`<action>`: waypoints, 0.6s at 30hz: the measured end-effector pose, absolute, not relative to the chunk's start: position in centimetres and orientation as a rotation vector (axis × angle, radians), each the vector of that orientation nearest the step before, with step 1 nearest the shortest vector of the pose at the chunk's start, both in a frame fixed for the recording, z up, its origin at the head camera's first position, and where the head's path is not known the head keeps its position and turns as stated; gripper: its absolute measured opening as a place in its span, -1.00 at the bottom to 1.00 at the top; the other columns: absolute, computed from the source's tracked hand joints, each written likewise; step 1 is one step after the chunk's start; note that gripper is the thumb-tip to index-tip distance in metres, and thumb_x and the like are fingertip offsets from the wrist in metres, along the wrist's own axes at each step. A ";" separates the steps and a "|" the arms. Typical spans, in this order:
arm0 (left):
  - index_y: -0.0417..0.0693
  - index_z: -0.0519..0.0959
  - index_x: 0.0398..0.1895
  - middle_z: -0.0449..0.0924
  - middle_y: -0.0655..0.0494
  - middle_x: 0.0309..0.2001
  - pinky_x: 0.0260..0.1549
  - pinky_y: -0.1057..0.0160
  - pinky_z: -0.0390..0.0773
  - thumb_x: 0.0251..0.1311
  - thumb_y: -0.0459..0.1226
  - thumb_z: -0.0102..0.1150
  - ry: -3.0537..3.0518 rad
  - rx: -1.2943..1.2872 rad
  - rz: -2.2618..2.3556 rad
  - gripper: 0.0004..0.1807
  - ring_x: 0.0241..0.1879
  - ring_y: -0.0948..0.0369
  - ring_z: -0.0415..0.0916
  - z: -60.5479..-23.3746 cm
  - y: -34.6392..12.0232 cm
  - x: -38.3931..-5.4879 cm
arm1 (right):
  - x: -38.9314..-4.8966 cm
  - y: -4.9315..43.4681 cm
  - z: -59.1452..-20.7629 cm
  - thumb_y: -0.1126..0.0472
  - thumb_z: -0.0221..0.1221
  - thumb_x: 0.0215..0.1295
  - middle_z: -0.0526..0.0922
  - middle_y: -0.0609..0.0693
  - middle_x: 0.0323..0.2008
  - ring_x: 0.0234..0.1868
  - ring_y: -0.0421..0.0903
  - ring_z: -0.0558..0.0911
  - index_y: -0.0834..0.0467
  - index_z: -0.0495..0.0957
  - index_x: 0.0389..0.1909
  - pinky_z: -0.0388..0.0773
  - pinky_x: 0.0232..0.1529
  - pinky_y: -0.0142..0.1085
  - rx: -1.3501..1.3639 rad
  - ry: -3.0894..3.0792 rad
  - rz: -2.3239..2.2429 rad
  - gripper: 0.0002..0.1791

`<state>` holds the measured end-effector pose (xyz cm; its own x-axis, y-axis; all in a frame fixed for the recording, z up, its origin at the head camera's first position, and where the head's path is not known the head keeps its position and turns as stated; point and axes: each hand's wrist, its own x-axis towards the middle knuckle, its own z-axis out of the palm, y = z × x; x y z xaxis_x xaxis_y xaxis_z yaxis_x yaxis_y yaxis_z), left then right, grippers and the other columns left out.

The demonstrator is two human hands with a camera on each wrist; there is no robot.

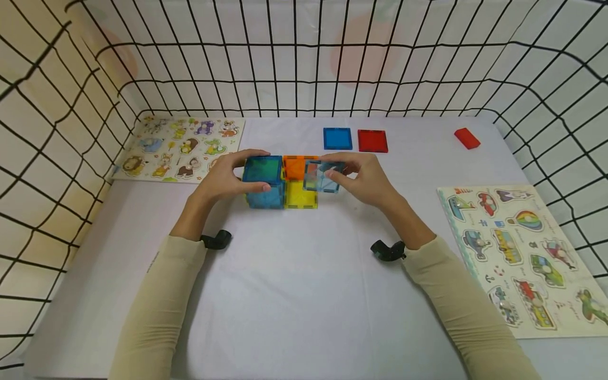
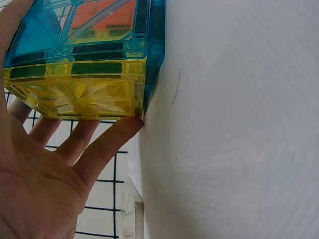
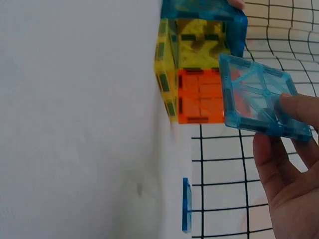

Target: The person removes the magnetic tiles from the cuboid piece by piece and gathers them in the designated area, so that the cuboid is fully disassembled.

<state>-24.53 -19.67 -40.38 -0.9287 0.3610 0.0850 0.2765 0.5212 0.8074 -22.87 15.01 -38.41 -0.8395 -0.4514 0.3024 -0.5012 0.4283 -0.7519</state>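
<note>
A cube of see-through magnetic tiles (image 1: 264, 196) stands on the table, blue on its top and front, with a yellow side (image 2: 79, 97) in the left wrist view. My left hand (image 1: 220, 177) grips it from the left, thumb at the front and fingers behind. Against the cube's right side lie a flat yellow tile (image 1: 301, 198) and an upright orange tile (image 1: 295, 167) at its back edge. My right hand (image 1: 372, 179) pinches a light blue magnetic tile (image 3: 256, 97) between thumb and fingers, tilted just right of the orange and yellow tiles.
Farther back lie a blue tile (image 1: 338, 139), a red tile (image 1: 372, 141) and, at the right, a small red block (image 1: 467, 138). An animal puzzle board (image 1: 176, 150) is at the back left, a vehicle puzzle board (image 1: 515, 274) at the right. Black wire mesh (image 1: 295, 82) fences the table.
</note>
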 end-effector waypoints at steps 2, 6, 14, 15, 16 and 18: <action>0.38 0.57 0.31 0.55 0.14 0.35 0.22 -0.22 0.56 -0.03 0.06 0.58 2.659 0.550 1.381 -0.27 0.36 -0.06 0.41 -40.4 -19.7 -24.5 | -23.1 15.5 -38.2 0.16 0.30 0.42 0.70 -0.04 0.19 -0.04 -0.14 0.62 -0.02 0.66 0.24 0.64 -0.09 -0.42 0.839 -2.618 1.407 -0.61; 0.39 0.56 0.31 0.55 0.14 0.36 0.21 -0.23 0.56 -0.04 0.07 0.58 2.659 0.542 1.377 -0.26 0.36 -0.06 0.41 -40.3 -19.7 -24.4 | -23.6 16.7 -37.8 0.14 0.31 0.41 0.70 -0.05 0.19 -0.02 -0.15 0.60 -0.05 0.65 0.25 0.62 -0.12 -0.50 0.760 -2.629 1.404 -0.60; 0.41 0.56 0.31 0.55 0.13 0.36 0.28 -0.26 0.48 -0.05 0.08 0.58 2.664 0.559 1.375 -0.25 0.37 -0.09 0.40 -40.2 -19.7 -24.6 | -24.6 19.3 -37.7 0.17 0.35 0.37 0.68 0.02 0.20 0.13 -0.02 0.66 -0.02 0.62 0.27 0.61 -0.06 -0.57 0.575 -2.620 1.459 -0.55; 0.41 0.56 0.31 0.54 0.13 0.36 0.29 -0.27 0.48 -0.05 0.08 0.58 2.662 0.558 1.375 -0.25 0.38 -0.09 0.40 -40.3 -19.7 -24.6 | -24.8 19.6 -37.7 0.17 0.35 0.37 0.68 0.03 0.20 0.15 -0.03 0.66 -0.02 0.62 0.27 0.61 -0.04 -0.57 0.559 -2.611 1.476 -0.55; 0.41 0.56 0.31 0.55 0.13 0.36 0.29 -0.27 0.48 -0.05 0.08 0.58 2.661 0.557 1.377 -0.25 0.38 -0.09 0.40 -40.3 -19.7 -24.6 | -24.9 19.9 -37.7 0.19 0.35 0.37 0.68 0.05 0.19 0.13 -0.04 0.66 -0.01 0.61 0.28 0.63 -0.06 -0.56 0.538 -2.599 1.500 -0.54; 0.40 0.56 0.31 0.55 0.13 0.36 0.30 -0.27 0.47 -0.05 0.07 0.58 2.658 0.556 1.380 -0.25 0.38 -0.09 0.41 -40.4 -19.7 -24.6 | -25.2 20.5 -37.6 0.21 0.34 0.37 0.67 0.08 0.17 0.09 -0.08 0.65 0.01 0.59 0.28 0.67 -0.13 -0.53 0.488 -2.575 1.536 -0.53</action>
<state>-24.57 -19.72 -40.36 -0.9288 0.3614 0.0816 0.2747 0.5238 0.8063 -25.23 20.54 -37.65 -0.9432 -0.2193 0.2497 -0.3239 0.4385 -0.8383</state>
